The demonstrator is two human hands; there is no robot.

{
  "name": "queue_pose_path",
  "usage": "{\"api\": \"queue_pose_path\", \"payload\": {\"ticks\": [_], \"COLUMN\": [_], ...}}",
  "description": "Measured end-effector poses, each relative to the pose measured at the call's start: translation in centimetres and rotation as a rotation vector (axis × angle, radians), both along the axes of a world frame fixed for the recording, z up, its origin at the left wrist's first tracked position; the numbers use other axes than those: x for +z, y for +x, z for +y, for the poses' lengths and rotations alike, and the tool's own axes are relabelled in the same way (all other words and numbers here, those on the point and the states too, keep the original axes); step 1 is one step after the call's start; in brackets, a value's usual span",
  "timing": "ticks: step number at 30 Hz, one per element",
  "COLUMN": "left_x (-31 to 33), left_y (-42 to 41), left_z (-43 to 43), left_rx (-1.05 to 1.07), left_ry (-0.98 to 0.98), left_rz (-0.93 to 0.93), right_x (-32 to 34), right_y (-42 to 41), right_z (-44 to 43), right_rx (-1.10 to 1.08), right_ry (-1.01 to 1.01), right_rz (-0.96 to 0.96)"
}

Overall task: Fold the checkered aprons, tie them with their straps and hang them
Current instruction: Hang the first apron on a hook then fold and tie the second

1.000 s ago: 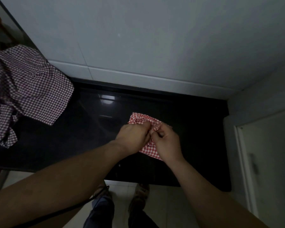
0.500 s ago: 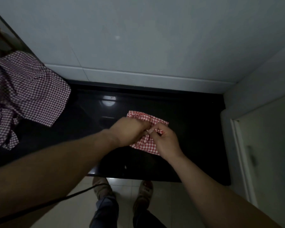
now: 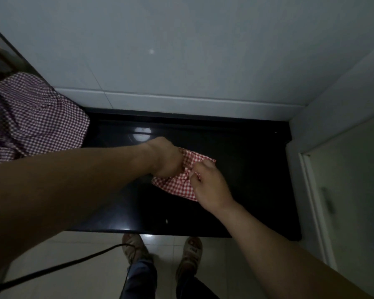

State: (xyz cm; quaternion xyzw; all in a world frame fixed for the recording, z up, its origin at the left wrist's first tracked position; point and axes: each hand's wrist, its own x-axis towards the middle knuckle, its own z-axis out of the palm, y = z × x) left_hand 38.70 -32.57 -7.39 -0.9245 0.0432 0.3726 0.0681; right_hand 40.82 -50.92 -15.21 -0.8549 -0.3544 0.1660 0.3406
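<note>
The small folded red-and-white checkered cloth apron [image 3: 177, 187] is lying as a compact, rumpled bundle near the middle of the glossy black stone counter [image 3: 246, 190]. Its fabric is bunching into creases at the centre, where the two hands are meeting. The left hand [image 3: 166, 161] is bending down over the bundle's far left part, gripping the cloth, with its curled tips hidden beneath it. The right hand [image 3: 211, 187] is covering the near right corner, its fingers [image 3: 198, 169] pinching a gathered bit of fabric; whether that is a strap I cannot tell. At the counter's left end a loose purple-and-white checkered apron [image 3: 30, 117] is sprawling in a heap. A thin black cable [image 3: 73, 264] is curving past the person's light shoes [image 3: 134, 247].
</note>
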Motion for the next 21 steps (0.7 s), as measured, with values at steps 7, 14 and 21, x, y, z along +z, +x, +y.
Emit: {"api": "queue_pose_path", "payload": {"ticks": [7,14,21], "left_x": [-3.2,-4.8,-4.5], "left_y": [-1.7,-2.4,-1.2], "left_z": [2.3,2.3,3.4], "left_rx": [0.282,0.369,0.126], "left_ry": [-0.147,-0.104,0.067], "left_rz": [-0.222,-0.46,-0.393], "right_x": [-1.3,-0.4,0.0], "right_y": [-0.4,0.1,0.5], "right_z": [-1.0,-0.9,-0.9], "right_rx": [0.079,0.2,0.255], "right_ry": [-0.212,-0.303,-0.361], "right_rz": [-0.226,-0.292,-0.345]}}
